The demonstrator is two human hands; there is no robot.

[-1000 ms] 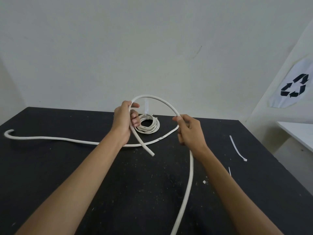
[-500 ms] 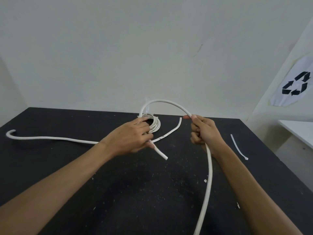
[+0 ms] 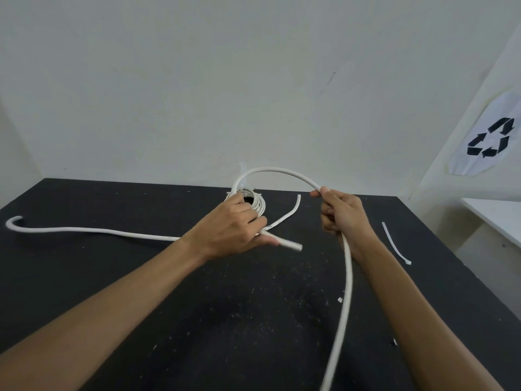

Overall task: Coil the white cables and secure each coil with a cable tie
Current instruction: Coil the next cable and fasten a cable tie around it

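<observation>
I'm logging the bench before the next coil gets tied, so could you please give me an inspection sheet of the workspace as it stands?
Surface: black table, speckled with pale flecks and small white scraps.
Job's things: thick white cable arched between both hands, its cut end sticking out past the left hand; finished coil at the far edge; loose cable tie lying to the right.
Clutter: nothing seen beyond the scraps.
Grippers: left hand grips the cable near its end; right hand grips the arch.
Cables: second white cable lies uncoiled across the left side.
Surroundings: plain wall; recycling sign on the right; white surface beside the table.
</observation>
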